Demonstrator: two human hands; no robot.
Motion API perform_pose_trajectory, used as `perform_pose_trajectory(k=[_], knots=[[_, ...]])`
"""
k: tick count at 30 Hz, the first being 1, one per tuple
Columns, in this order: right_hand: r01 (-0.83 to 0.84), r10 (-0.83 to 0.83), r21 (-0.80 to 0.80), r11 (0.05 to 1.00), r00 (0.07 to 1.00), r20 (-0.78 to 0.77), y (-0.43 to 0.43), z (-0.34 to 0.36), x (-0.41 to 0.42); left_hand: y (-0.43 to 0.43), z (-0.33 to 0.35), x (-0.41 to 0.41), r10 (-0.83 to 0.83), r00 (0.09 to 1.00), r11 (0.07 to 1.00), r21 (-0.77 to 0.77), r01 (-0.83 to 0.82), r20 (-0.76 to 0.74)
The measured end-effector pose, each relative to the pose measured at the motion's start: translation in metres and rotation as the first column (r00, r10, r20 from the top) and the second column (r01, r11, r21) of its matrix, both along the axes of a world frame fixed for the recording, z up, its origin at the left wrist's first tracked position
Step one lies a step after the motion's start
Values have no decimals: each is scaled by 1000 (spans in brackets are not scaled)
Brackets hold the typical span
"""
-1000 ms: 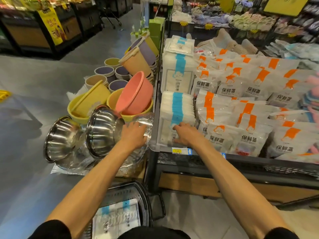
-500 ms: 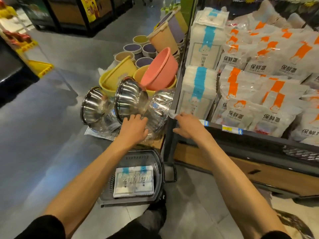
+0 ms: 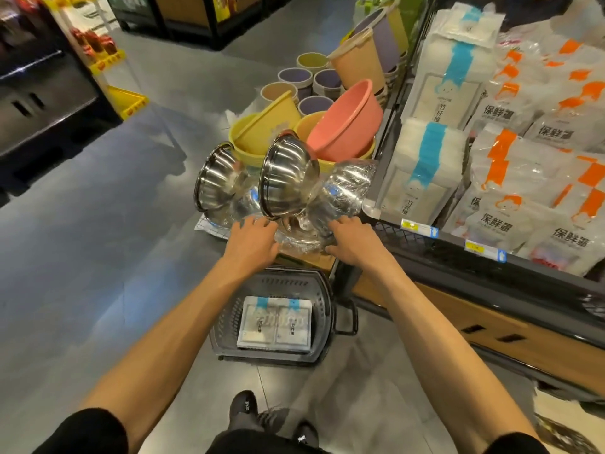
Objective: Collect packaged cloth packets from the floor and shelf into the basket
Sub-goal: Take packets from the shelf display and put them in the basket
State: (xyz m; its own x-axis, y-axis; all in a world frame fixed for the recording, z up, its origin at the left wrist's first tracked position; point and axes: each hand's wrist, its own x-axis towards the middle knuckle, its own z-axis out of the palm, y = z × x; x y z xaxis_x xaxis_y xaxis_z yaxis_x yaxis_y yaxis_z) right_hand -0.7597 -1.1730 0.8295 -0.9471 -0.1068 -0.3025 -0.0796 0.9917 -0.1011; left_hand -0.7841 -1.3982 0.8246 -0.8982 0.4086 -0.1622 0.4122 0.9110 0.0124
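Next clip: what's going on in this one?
A person stands in a shop aisle with both arms stretched out. The left hand and right hand are open, with their fingers against the plastic-wrapped steel bowls stacked beside the shelf. Neither hand holds a packet. The basket sits on the floor below, with two cloth packets lying flat in it. More blue-striped packets stand on the shelf.

One head-worn wide-angle view, facing forward and steeply down, near the basket [image 3: 225, 326] at 6 o'clock, shelf [image 3: 458, 253] at 3 o'clock, floor [image 3: 98, 257] at 9 o'clock
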Motion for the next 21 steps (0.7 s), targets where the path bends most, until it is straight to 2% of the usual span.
perform_pose_trajectory(k=[5,11,14,21], knots=[[-1,1,-9,1000,999,42,-33,-13,-16,-33,-15,-17,13,1000,1000,6,-14,21],[72,-70,-12,997,993,98,-73,-52,-36,-69,-64,-45,21,993,999,31,-25,117],[104,-102,-9,994,984,144,-90,-96,-40,-84,-102,-46,25,979,999,32,-32,204],[251,-231,-46,967,939,254,-114,-243,-44,-130,-254,-62,91,968,992,64,-109,235]])
